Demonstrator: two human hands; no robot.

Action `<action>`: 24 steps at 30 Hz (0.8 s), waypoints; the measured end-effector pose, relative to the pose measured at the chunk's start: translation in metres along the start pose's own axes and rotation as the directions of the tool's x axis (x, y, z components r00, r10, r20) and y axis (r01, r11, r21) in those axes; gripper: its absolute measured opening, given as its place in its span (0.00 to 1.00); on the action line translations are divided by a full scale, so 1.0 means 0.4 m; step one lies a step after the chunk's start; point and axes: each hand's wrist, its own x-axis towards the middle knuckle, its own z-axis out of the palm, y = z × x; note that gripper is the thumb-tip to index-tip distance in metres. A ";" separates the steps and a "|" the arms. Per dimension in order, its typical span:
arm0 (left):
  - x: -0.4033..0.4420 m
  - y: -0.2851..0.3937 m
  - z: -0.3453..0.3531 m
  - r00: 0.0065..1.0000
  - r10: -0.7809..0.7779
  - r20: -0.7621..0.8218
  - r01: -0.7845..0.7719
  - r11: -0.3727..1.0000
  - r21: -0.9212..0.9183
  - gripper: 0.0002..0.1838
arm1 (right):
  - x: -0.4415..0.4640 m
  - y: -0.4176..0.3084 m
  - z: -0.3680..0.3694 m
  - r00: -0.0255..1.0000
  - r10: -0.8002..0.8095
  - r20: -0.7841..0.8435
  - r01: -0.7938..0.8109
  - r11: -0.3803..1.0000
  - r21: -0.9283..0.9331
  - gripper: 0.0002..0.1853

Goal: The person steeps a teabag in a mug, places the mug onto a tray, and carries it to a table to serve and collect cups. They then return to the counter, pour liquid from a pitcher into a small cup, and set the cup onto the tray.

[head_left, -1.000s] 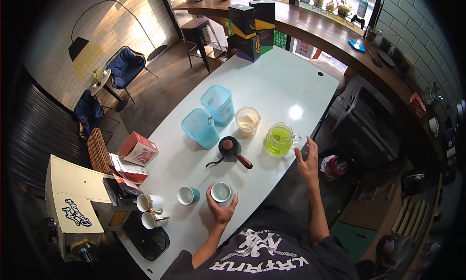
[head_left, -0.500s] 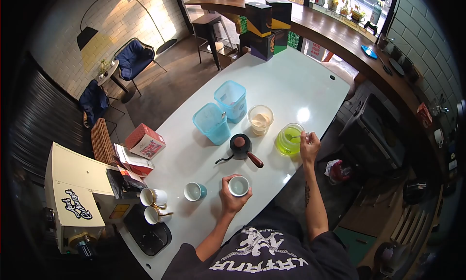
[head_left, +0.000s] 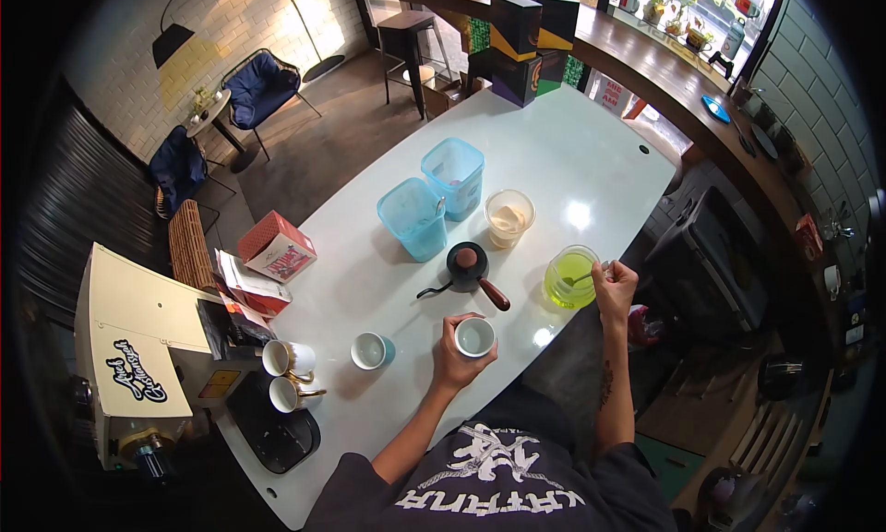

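Observation:
My left hand [head_left: 458, 362] is wrapped round a pale cup [head_left: 474, 336] near the table's front edge. My right hand [head_left: 614, 290] is closed at the right side of a glass pitcher [head_left: 570, 278] of yellow-green liquid, where a spoon stands; its fingers cover the pitcher's handle. Left of my left hand is a teal cup [head_left: 373, 350]. Behind the held cup sits a black kettle [head_left: 467, 266] with a wooden handle. A clear container [head_left: 509, 218] of light powder stands behind the kettle, beside two blue tubs [head_left: 413, 220].
On the white table [head_left: 351, 301] are two white mugs [head_left: 288, 358] and a black tray [head_left: 273, 430] at the left. A red-white box [head_left: 276, 246] stands near a cream machine [head_left: 138, 347]. Dark boxes [head_left: 515, 47] are stacked at the far end.
My right hand has gone from open beside the pitcher to closed at its handle side, and the pitcher has shifted nearer. My left hand keeps the cup. The view has shifted.

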 end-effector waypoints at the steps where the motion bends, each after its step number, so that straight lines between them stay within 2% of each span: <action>1: 0.002 -0.003 -0.001 1.000 -0.003 0.002 0.003 1.000 -0.002 0.31 | -0.004 -0.012 -0.013 0.998 -0.041 0.054 0.043 0.999 -0.028 0.22; 3: 0.007 -0.007 -0.003 0.998 0.062 -0.020 -0.062 0.998 0.024 0.32 | -0.017 -0.072 -0.034 0.988 -0.071 0.138 0.080 0.995 -0.064 0.22; 7: 0.014 -0.005 -0.014 0.999 -0.023 0.048 0.022 0.999 0.024 0.31 | -0.050 -0.202 -0.053 0.974 -0.056 0.218 0.095 0.980 -0.176 0.22; 9: 0.019 0.000 -0.022 0.995 -0.022 0.096 0.021 1.000 0.018 0.32 | -0.062 -0.229 -0.052 0.946 -0.102 0.308 0.177 0.957 -0.228 0.23; 12: 0.022 0.008 -0.026 0.993 -0.045 0.113 0.047 0.999 -0.010 0.32 | -0.090 -0.297 -0.042 0.917 -0.099 0.386 0.213 0.940 -0.266 0.23; 19: 0.021 -0.006 -0.030 0.991 -0.054 0.120 0.056 0.998 -0.012 0.33 | -0.133 -0.347 0.009 0.843 -0.153 0.515 0.359 0.874 -0.327 0.22; 21: 0.023 -0.013 -0.026 0.997 0.047 0.068 -0.045 0.998 -0.032 0.34 | -0.138 -0.365 0.023 0.829 -0.160 0.536 0.383 0.861 -0.334 0.22; 24: 0.023 -0.014 -0.031 0.996 0.009 0.094 -0.007 1.000 -0.028 0.34 | -0.148 -0.378 0.044 0.808 -0.172 0.564 0.419 0.841 -0.343 0.22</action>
